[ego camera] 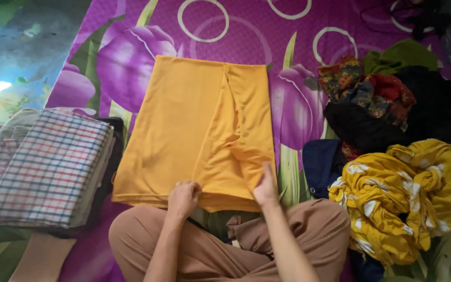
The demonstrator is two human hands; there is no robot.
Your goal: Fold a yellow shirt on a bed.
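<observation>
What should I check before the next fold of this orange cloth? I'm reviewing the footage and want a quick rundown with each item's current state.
1. Left hand grips the near edge of the orange cloth: ok.
2. Right hand rests on the near right corner: ok.
3. Cloth lies flat: not ok, creases run down its right half.
4. Far edge straight on the purple floral mat: ok.
5. Cloth clear of the checked folded stack on the left and the yellow patterned heap on the right: ok.
6. Layers underneath aligned: cannot tell, hidden.
</observation>
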